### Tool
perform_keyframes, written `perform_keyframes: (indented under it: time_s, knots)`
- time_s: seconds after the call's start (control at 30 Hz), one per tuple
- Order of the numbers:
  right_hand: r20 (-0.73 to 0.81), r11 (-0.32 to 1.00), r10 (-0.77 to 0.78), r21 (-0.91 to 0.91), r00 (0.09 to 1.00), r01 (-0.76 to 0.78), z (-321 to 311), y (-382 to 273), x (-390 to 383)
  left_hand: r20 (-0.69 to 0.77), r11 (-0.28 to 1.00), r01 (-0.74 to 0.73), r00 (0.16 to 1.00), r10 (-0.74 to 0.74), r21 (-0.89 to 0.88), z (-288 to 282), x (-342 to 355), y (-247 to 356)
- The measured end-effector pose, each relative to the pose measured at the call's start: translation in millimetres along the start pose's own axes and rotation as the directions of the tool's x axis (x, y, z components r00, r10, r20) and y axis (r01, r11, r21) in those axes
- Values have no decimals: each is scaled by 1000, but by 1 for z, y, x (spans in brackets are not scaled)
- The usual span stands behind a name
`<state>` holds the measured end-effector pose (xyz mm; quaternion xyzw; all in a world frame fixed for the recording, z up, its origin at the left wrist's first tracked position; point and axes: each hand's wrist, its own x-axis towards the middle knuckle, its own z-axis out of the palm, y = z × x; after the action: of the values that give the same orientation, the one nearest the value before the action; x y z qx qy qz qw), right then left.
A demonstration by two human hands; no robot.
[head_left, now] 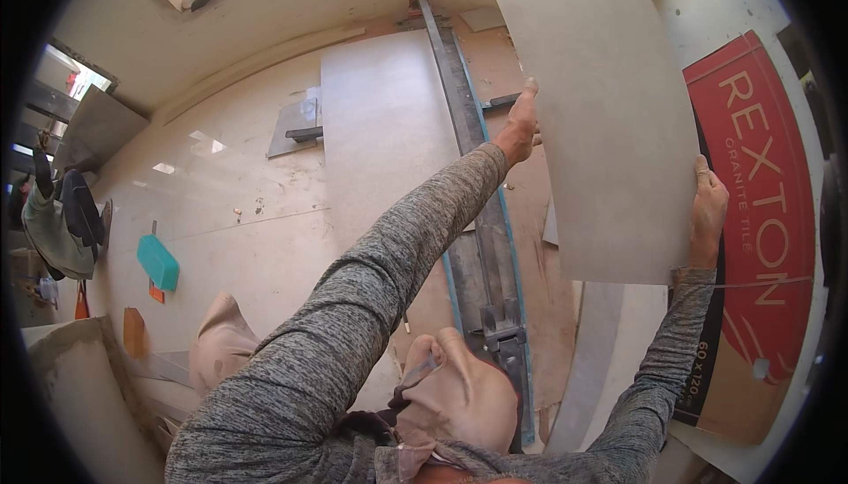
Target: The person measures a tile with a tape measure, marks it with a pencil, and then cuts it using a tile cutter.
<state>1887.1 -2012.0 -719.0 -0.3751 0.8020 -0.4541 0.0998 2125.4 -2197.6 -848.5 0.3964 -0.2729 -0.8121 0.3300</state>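
– Above the floor (283, 232), at the right side, how is the big grey tile (609, 131) held?

– It is held up by two hands, at its two long edges. By the left hand (521, 126) the left edge is gripped, with some fingers hidden. By the right hand (708, 210) the right edge is pinched, somewhat lower down.

– What could go wrong from here?

– Perhaps the tile could be let slip, if the grip is loosened at one side, because only the edges are held. A corner might then be chipped. If the tile were swung to the left, it might be knocked against the long metal rail (449, 69). The flat tile (380, 104), which is laid at the left of this rail, might also be scratched.

– Are any containers seen?

– Only one is clearly made out: the red and brown box (751, 175), placed at the far right, beyond the right hand. Its inside is not shown, so what is kept there cannot be told.
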Motion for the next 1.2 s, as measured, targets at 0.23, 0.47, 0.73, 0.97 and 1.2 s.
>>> perform_keyframes:
  time_s: [0.23, 0.47, 0.73, 0.97, 1.2]
  knots:
    - [74, 982, 18, 188, 997, -32, -21, -49, -72, 163, 926, -29, 982, 97, -377, -17, -83, -2]
    - [274, 930, -82, 366, 958, -25, 10, -94, -127, 109, 905, -160, 970, 219, -394, -90, -183, 59]
    - [547, 869, -247, 490, 800, -67, 112, -173, -193, -354, 953, -276, 910, 217, -127, -194, -290, 119]
    - [716, 851, -374, 517, 589, -88, 213, -205, -249, -553, 940, -326, 804, 219, -102, -292, -402, 121]
    - [823, 904, -403, 427, 401, 30, 323, -222, -298, -744, 918, -376, 648, 164, -125, -390, -470, 79]
